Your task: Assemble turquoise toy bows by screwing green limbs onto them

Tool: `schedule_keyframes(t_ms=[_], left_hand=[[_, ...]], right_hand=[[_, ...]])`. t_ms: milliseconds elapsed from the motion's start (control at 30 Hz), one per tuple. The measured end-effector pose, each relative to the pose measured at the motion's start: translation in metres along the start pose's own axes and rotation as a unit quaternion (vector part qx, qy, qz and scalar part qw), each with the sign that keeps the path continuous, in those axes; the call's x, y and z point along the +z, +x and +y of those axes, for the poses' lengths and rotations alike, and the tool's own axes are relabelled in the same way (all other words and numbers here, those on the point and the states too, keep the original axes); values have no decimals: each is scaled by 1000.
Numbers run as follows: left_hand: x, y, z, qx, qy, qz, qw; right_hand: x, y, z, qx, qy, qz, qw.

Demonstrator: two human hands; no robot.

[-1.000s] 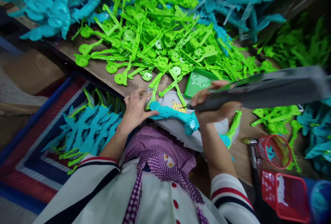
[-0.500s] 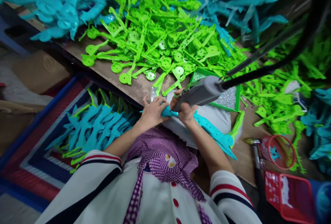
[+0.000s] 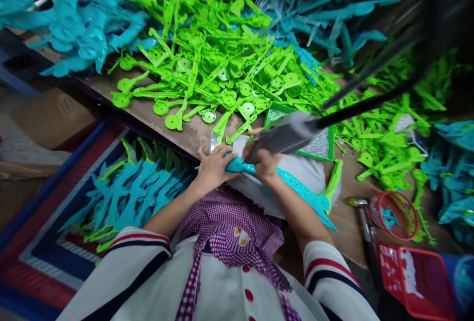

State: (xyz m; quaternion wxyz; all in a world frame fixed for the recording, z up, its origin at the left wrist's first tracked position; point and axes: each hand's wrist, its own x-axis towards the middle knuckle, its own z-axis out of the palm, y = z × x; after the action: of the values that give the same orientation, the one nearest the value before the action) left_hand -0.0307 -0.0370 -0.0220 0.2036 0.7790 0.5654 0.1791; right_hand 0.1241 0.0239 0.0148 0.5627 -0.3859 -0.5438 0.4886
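Observation:
My left hand is closed around the left stretch of a long turquoise plastic part, pressing it down on a whitish pad. A bright green arm sticks up from the part's right end. Wrapped round a grey power screwdriver, my right hand keeps the tool slanted over the same part, just right of my left hand. The driver's tip is hidden by fingers and blur, so I cannot tell whether it touches the part.
Heaps of green pieces and turquoise parts cover the back. A green tray of tiny metal pieces sits behind the screwdriver. Right stand a hammer, red basket and red bin. Turquoise-green assemblies lie lower left.
The screwdriver and my right hand have shifted slightly right along the turquoise part, baring more of it between my hands. My left hand keeps its hold. The whole view has shifted a little.

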Motion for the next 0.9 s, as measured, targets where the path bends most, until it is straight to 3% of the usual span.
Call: schedule_keyframes(t_ms=[100,133,233,300,600,767,900], left_hand=[[1,0,0,6,-13,5,1000],[0,0,0,5,-15,8,1000],[-1,-1,1,3,-13,13,1000],[-1,-1,2,4,-12,13,1000],[-6,-3,2,-8,-34,8,999],[-18,-1,2,-65,-95,88,989],[-37,28,8,-49,-179,150,971]], right_hand=[[-24,51,-7,-138,16,149,979],[-33,70,-7,-144,-20,188,971],[-56,115,3,-116,-63,212,968],[-64,128,15,-109,-58,212,969],[-71,130,49,-105,-96,204,968],[-74,129,51,-102,-108,194,970],[-71,127,49,-107,-80,204,970]])
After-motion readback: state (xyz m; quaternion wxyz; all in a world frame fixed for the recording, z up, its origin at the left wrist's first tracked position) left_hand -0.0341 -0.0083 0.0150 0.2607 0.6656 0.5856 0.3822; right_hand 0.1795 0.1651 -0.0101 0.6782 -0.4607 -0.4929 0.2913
